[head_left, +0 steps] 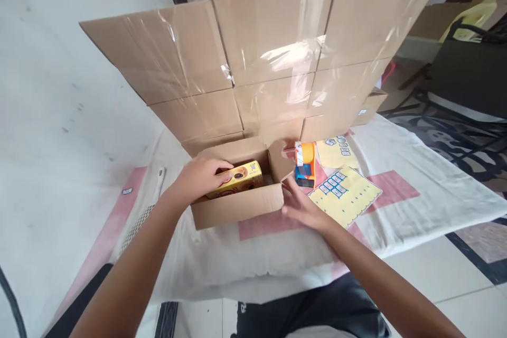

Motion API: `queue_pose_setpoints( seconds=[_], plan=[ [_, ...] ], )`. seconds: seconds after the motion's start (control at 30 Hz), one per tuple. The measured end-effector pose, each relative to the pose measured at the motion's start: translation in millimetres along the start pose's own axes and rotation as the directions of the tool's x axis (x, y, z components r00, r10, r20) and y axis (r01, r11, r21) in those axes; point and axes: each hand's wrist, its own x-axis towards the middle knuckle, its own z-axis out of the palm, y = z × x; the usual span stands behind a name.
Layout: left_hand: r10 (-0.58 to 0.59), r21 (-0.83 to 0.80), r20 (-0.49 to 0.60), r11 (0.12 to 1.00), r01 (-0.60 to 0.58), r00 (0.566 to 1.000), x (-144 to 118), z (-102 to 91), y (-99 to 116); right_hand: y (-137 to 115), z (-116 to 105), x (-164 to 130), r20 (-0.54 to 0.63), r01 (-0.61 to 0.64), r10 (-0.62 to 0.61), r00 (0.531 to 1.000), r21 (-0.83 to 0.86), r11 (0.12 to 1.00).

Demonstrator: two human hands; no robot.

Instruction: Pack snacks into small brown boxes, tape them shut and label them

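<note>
Left hand point(200, 175) grips yellow packet point(237, 178) in box point(241, 206); right hand point(303, 206), seemingly open, touches it.

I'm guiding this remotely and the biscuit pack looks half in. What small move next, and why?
Probably lower the yellow biscuit pack flat into the small open box. The left hand grips its near end inside the box, and it seems tilted rather than settled. The right hand rests open at the box's right side, steadying it.

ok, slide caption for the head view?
Left hand holds a yellow biscuit pack in a small carton; right hand steadies it.
</note>
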Motion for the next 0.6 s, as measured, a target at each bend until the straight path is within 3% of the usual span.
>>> queue_pose_setpoints(
  seconds=[0.07,0.13,0.2,0.3,0.43,0.5,0.6],
  plan=[
    [0.007,0.004,-0.070,1.000,-0.007,0.998,-18.8,1.4,-4.9,-10.2,-5.4,17.4,-0.032,0.030,-0.025,0.999,0.190,0.981],
    [-0.099,-0.086,-0.139,0.992,0.088,0.985,-46.6,7.0,-25.5,-22.3,-10.6,38.2,-0.064,0.076,-0.066,0.996,0.179,0.981],
    [-0.158,-0.292,-0.023,0.945,0.145,0.987,-74.9,17.0,-51.6,-32.0,-13.3,57.0,-0.066,0.125,-0.123,0.990,0.028,0.992],
    [0.014,-0.496,0.201,0.864,0.089,0.979,-105.4,31.6,-79.9,-36.0,-8.5,76.3,-0.057,0.134,-0.133,0.989,0.010,0.991],
    [0.063,-0.279,0.197,0.960,-0.005,0.978,-125.6,33.9,-82.3,-25.8,7.4,86.8,-0.123,0.067,-0.028,0.992,0.331,0.941],
    [0.118,-0.152,0.157,0.984,-0.094,0.981,-134.2,29.7,-78.4,-21.4,10.3,86.1,-0.196,0.113,-0.048,0.979,0.337,0.935],
    [0.178,-0.027,0.092,0.984,-0.176,0.980,-147.3,24.3,-79.6,-23.2,3.8,79.9,-0.224,0.282,-0.232,0.947,0.231,0.931]
  ],
)
